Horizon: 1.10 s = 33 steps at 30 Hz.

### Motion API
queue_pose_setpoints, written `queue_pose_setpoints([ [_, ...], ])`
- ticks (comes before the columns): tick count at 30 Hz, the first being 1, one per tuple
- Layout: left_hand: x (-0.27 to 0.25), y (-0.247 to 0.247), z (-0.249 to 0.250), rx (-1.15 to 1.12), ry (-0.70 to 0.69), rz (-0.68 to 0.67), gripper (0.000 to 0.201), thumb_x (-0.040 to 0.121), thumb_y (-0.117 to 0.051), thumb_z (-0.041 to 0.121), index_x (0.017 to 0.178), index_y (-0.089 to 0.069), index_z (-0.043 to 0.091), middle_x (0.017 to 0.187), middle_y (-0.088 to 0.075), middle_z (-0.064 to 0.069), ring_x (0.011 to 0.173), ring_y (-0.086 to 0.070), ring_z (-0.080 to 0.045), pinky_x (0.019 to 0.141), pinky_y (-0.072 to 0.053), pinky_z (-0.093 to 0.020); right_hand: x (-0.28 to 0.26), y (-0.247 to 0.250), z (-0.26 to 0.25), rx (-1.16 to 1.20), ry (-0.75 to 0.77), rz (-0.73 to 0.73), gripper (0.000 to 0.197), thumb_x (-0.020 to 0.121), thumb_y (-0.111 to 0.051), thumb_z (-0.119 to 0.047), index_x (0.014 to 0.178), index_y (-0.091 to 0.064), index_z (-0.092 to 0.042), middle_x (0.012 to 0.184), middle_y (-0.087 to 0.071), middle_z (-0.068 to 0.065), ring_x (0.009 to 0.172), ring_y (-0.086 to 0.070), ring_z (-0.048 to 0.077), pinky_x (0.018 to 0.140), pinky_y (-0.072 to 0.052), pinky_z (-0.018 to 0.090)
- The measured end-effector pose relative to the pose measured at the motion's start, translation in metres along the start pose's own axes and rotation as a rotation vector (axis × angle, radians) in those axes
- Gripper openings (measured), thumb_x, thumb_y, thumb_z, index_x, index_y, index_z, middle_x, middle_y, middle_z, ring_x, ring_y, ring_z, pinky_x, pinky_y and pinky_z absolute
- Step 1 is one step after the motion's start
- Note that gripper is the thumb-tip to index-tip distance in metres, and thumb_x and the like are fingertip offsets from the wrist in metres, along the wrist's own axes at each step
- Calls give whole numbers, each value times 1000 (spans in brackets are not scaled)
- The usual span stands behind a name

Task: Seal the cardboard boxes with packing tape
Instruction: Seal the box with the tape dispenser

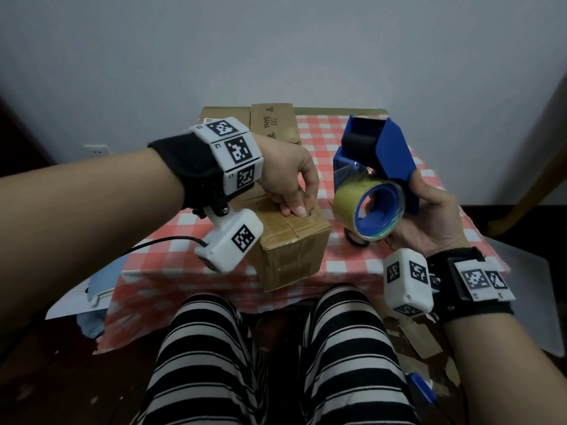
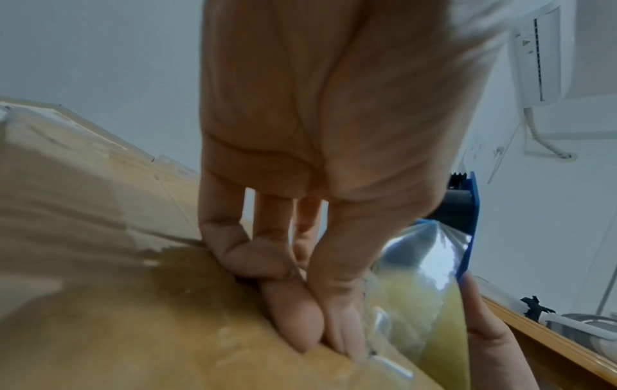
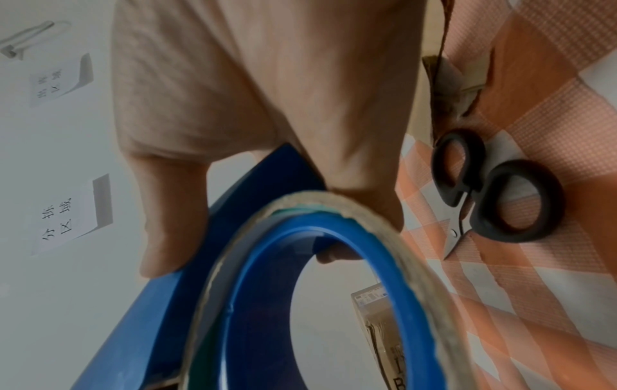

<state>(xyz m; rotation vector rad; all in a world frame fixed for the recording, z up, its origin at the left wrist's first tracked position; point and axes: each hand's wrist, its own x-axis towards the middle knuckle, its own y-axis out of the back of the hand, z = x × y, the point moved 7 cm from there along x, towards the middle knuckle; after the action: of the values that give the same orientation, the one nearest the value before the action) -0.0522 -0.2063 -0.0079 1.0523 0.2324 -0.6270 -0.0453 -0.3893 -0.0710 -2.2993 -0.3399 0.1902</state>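
On the near edge of a table [image 1: 343,124] covered with a red-and-white checked cloth, a closed cardboard box [image 1: 291,243] is set, its front corner reaching past the table's edge toward the striped trousers [image 1: 214,357] of the seated person. The left hand [image 1: 287,176] is lowered onto the top of this box, with its fingertips [image 2: 297,324] bent down and pressed against the shiny taped seam; nothing is grasped by it, though whether a loose end of tape is pinched under the fingers cannot be told from the blurred left wrist view. To the right of the box, and raised above the cloth, a blue tape dispenser [image 1: 389,154] is held in the right hand [image 1: 435,216], whose fingers are wrapped around the blue handle (the thumb is seen lying along its side in the right wrist view). A roll of yellowish packing tape [image 1: 365,207] is mounted on the dispenser, with a clear strip drawn up toward the black roller. Under the roll, a pair of black-handled scissors [image 3: 494,187] is laid flat on the cloth. At the far left corner of the table, two more cardboard boxes [image 1: 270,121] are placed side by side against the wall, one printed with dark lettering.
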Motion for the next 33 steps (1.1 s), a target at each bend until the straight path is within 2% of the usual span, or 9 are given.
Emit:
queue_pose_setpoints([
  [3, 0, -1, -1, 13, -30, 0, 12, 80, -74, 7, 74, -67, 15, 116, -65, -15, 63, -63, -8, 60, -50, -20, 1, 1, 1, 11, 0, -3, 78, 57, -93, -26, 126, -62, -5, 132, -49, 15, 122, -40, 31, 121, -14, 46],
  [8, -2, -3, 1, -5, -70, 7, 17, 81, -71, 4, 72, -64, 16, 114, -62, -9, 69, -62, -11, 67, -50, -23, -1, -2, 0, 30, 19, -6, 91, 61, -91, -26, 138, -48, -4, 144, -37, 17, 129, -34, 30, 122, -12, 46],
  [14, -12, -4, -2, -130, -85, 43, 8, 79, -73, 3, 82, -69, 9, 72, -70, 12, 57, -60, -3, 76, -55, -28, 0, 5, 1, 38, 24, 4, 101, 61, -91, -28, 145, -41, -2, 138, -35, 17, 122, -31, 33, 119, -8, 48],
  [17, -17, -1, -4, -231, -97, 115, 25, 76, -73, -4, 98, -67, 5, 82, -70, 7, 55, -62, -3, 72, -58, -27, 1, 7, 3, 27, 18, 9, 83, 60, -91, -29, 132, -57, -4, 134, -41, 17, 121, -34, 33, 119, -8, 48],
  [19, -19, 0, -4, -323, -106, 145, 46, 75, -71, -10, 111, -56, 13, 93, -66, -4, 54, -64, -8, 68, -59, -30, 2, 11, 5, 31, 20, 25, 75, 59, -92, -27, 124, -63, -5, 139, -42, 17, 126, -37, 32, 121, -11, 48],
  [21, -18, 0, -4, -363, -94, 137, 60, 76, -69, -12, 122, -47, 19, 91, -66, -4, 56, -64, -14, 73, -57, -37, 3, 15, 7, 44, 20, 33, 76, 59, -92, -25, 125, -62, -4, 146, -38, 17, 132, -36, 32, 121, -15, 49],
  [24, -16, 0, -5, -330, -54, 114, 55, 78, -70, -7, 124, -50, 16, 94, -64, -2, 57, -64, -11, 77, -56, -34, 5, 21, 10, 59, 1, 27, 72, 55, -94, -24, 119, -67, -4, 139, -46, 15, 131, -38, 32, 121, -18, 48],
  [29, -10, -1, -4, -288, -5, 106, 53, 78, -72, -5, 122, -52, 15, 95, -63, -2, 55, -64, -11, 66, -52, -28, 6, 29, 13, 57, -24, 3, 71, 55, -94, -24, 118, -68, -3, 140, -44, 16, 131, -38, 32, 120, -18, 50],
  [33, -7, -1, -4, -270, 9, 98, 51, 79, -71, -6, 121, -52, 15, 95, -63, -2, 54, -63, -12, 63, -50, -28, 7, 28, 15, 53, -35, -45, 71, 58, -92, -25, 121, -67, -4, 132, -58, 14, 129, -46, 31, 116, -27, 49],
])
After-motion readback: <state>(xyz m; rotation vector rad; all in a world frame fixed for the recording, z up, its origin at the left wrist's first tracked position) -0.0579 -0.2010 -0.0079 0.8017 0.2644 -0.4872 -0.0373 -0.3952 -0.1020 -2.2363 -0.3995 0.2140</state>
